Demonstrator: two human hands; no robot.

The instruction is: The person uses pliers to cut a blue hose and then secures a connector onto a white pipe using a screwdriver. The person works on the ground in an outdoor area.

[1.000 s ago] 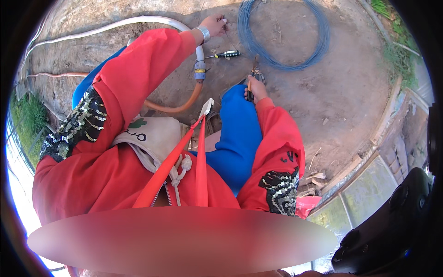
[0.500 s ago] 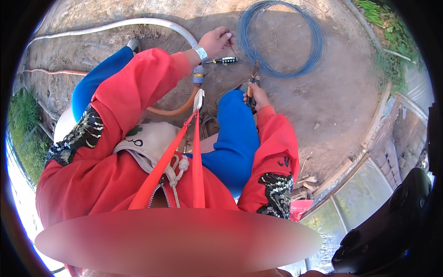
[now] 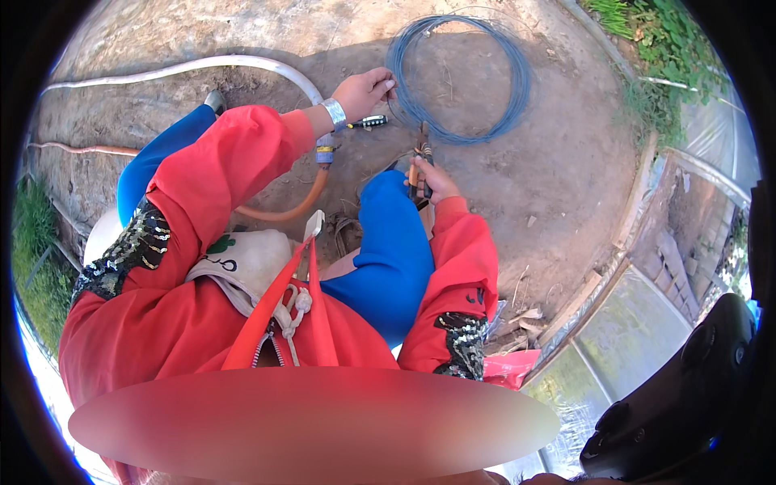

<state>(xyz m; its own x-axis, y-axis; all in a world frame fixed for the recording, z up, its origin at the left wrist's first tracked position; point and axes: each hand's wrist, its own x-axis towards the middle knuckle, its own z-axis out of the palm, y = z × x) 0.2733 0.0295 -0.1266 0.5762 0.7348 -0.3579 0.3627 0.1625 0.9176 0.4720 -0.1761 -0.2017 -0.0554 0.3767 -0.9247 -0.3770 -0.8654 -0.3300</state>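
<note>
My left hand (image 3: 365,93) reaches out at the left edge of a coil of blue-grey wire (image 3: 521,81). Its thumb and fingers are pinched together, and whatever thin thing may be between them is too small to make out. Lower and to the right, my right hand (image 3: 436,181) is wrapped round the handles of pliers (image 3: 423,153) with orange and black grips. The jaws point away from me, at the near edge of the coil. A screwdriver (image 3: 372,122) with a dark, light-marked handle lies on the ground just below my left hand.
A whitish hose (image 3: 234,61) curves in from the left to a greyish coupling (image 3: 325,150), where an orange hose (image 3: 299,210) joins. My bent blue-clad knee (image 3: 384,198) is beside the pliers. Wooden edging (image 3: 638,198) and plastic sheeting (image 3: 630,323) border the bare soil at right.
The whole view has shifted, so the coil and my hands appear further left and lower. My left fingertips are slightly closer to the coil. The right hand keeps its grip on the pliers.
</note>
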